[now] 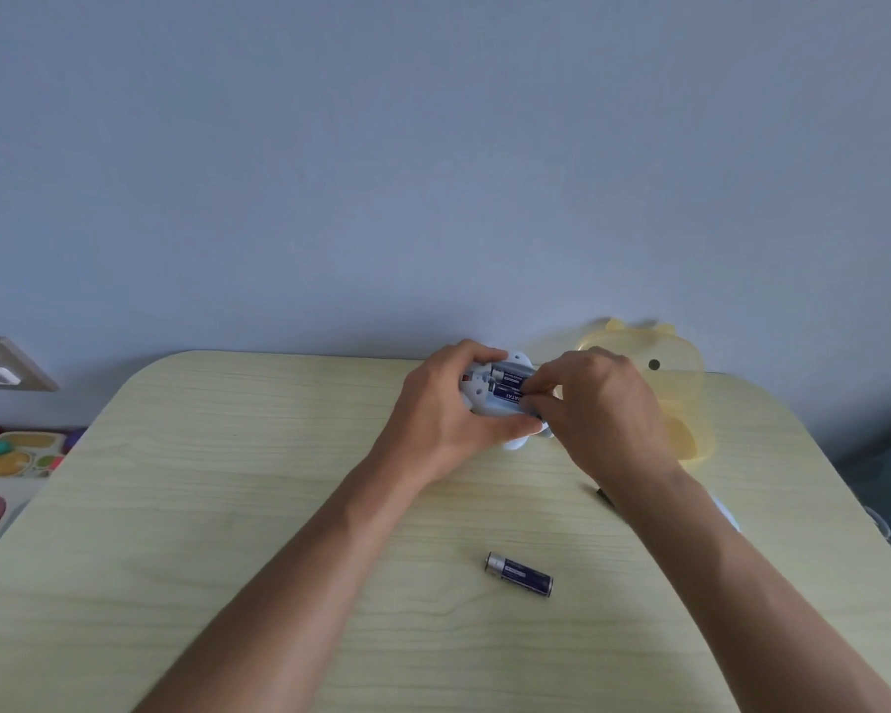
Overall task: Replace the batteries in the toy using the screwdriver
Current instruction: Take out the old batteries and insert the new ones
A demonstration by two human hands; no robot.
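Two batteries [509,384] sit in the toy [484,398] gripped by the left hand [446,409]; right fingers [538,401] pinching one could pop it loose.

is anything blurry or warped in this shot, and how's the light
Head view: soft, even light, faint shadows, no glare. The yellow toy container is smeared by blur; the loose battery is sharp. Wide-angle distortion bows the table edges and stretches the forearms. Both hands are slightly soft.
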